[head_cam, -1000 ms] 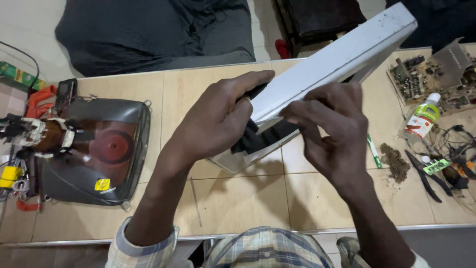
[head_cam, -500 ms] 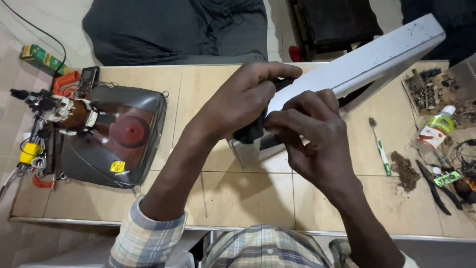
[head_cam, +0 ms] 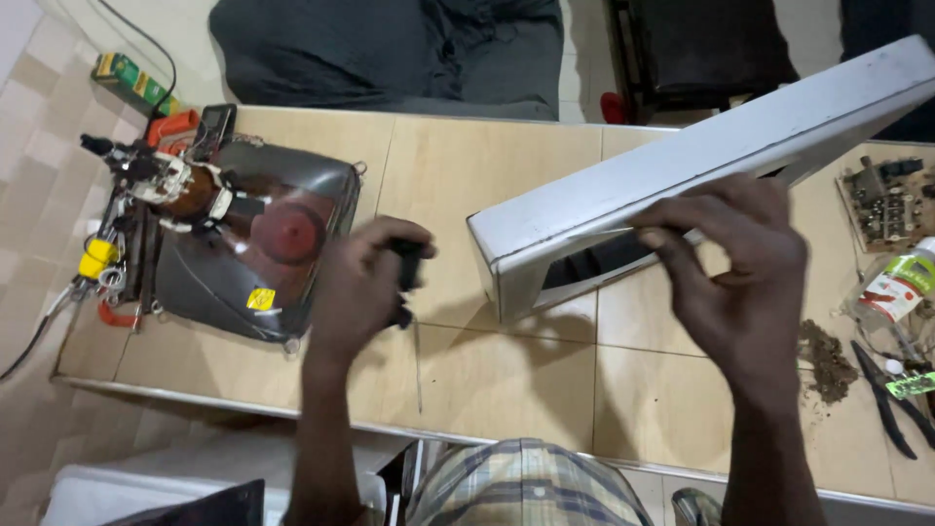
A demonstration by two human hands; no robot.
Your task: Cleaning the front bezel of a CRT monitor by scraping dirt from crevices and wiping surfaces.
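Left hand (head_cam: 365,282) has come off the white casing (head_cam: 682,166) since half a second ago and now sits at 9 o'clock of it, well apart, fist closed round a dark screwdriver handle (head_cam: 407,278); thin shaft (head_cam: 417,365) points down toward 6 o'clock, tip over the tiled tabletop (head_cam: 487,195); casing itself looks lifted further toward 2 o'clock than before.

Near edge: plaid shirt (head_cam: 526,487) at 6 o'clock; both forearms run up from there.

Right hand (head_cam: 735,282) grips the casing alone; fingers curled over its lower long edge beside the dark slot (head_cam: 594,263), thumb side partly hidden so exact thumb placement cannot be told; casing tilted, low corner at centre of the table, high end toward 2 o'clock and out past the far edge.

3 to 4 o'clock: black pliers (head_cam: 886,399), a pile of brown dust (head_cam: 828,356), a clear bottle with green and red label (head_cam: 896,287); further out at 2 o'clock a bare circuit board (head_cam: 886,200).

9 to 10 o'clock: picture tube (head_cam: 253,244) lying face down, yoke and neck (head_cam: 180,185) toward 10 o'clock, yellow sticker on the glass; a multimeter (head_cam: 212,127) just past it; a green and yellow box (head_cam: 131,83) on the floor at 11 o'clock.

12 o'clock, beyond the table: dark cushion (head_cam: 390,49).
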